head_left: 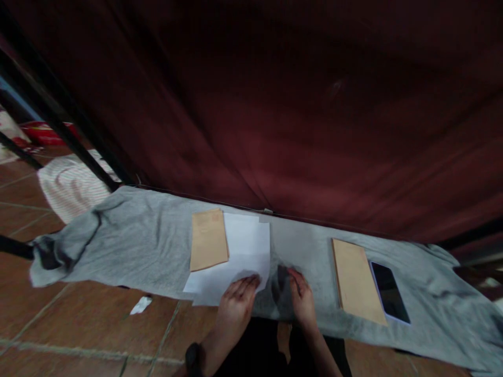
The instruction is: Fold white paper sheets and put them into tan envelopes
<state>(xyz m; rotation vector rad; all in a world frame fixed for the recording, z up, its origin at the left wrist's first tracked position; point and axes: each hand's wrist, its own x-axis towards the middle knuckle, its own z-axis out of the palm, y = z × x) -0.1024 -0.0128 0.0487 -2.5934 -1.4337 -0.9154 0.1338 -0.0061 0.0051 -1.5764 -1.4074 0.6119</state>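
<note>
White sheets of paper (247, 238) lie overlapping on the grey cloth in front of me. My left hand (239, 296) is at their lower right corner, its fingers together and bent over the paper's edge; its thumb is mostly hidden. Just to the right, my right hand (302, 299) hovers at the cloth's near edge with nothing in it, thumb and fingers apart and slightly curled. A brown paper envelope (209, 238), seemingly a small stack, rests partly on the left side of the white sheets. Farther right lies a thicker stack of brown envelopes (358, 280).
A phone (390, 291) in a pale purple case lies beside the right stack. Grey cloth (141, 238) covers the long narrow surface. A dark red curtain (275, 131) hangs behind it. Black metal bars (74, 120) stand at left. A crumpled white tissue (141, 305) is on the tiled floor.
</note>
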